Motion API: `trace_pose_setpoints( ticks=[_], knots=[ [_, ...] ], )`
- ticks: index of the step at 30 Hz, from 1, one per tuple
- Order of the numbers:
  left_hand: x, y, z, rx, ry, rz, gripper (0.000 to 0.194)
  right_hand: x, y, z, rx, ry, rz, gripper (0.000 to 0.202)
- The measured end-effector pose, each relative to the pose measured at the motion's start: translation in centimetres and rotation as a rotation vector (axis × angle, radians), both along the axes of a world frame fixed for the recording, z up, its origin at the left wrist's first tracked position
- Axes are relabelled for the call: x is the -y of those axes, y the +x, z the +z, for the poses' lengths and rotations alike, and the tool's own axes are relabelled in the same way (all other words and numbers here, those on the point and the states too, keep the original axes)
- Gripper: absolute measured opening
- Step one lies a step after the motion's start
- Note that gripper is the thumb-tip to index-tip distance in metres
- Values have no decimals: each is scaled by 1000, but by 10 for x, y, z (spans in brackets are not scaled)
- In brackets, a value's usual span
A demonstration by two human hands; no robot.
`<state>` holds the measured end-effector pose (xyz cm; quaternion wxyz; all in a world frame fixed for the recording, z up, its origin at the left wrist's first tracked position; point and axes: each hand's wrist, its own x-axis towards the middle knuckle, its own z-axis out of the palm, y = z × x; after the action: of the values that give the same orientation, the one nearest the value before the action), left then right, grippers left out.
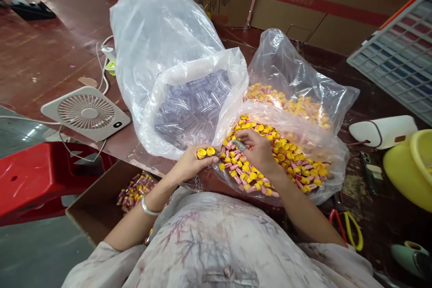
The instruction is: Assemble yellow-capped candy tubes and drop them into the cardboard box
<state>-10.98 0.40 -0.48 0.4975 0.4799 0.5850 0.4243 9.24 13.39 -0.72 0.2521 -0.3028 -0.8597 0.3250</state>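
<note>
My left hand is closed around two yellow caps, whose round open ends face up. Over the pile of yellow-capped pink pieces, my right hand has its fingers bent together beside a small greyish item; whether that is a finger covering or a held piece is unclear. The pile lies in an open clear plastic bag. Left of it, a larger plastic bag lies with its rolled mouth toward me, holding many clear tubes.
A white fan with cables lies left. Below the table edge, a cardboard box holds more capped pieces beside a red stool. Right are a yellow tub, a white device, scissors and a white rack. Cartons stand behind.
</note>
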Motion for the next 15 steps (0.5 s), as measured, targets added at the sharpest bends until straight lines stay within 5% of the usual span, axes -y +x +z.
trace_pose_setpoints(
  ticks=[3,6,10,15],
  knots=[
    [-2,11,0,95,-14,-1,32,7,5,12,-286,-219,-36,23],
    [-5,19,1,215,-38,21,32,14,6,21,-309,-234,36,19],
    [-7,24,1,369,-65,44,34,19,8,26,-222,-105,126,20],
    [-6,31,-2,648,-123,203,35,33,4,20,-84,238,240,56]
  ],
)
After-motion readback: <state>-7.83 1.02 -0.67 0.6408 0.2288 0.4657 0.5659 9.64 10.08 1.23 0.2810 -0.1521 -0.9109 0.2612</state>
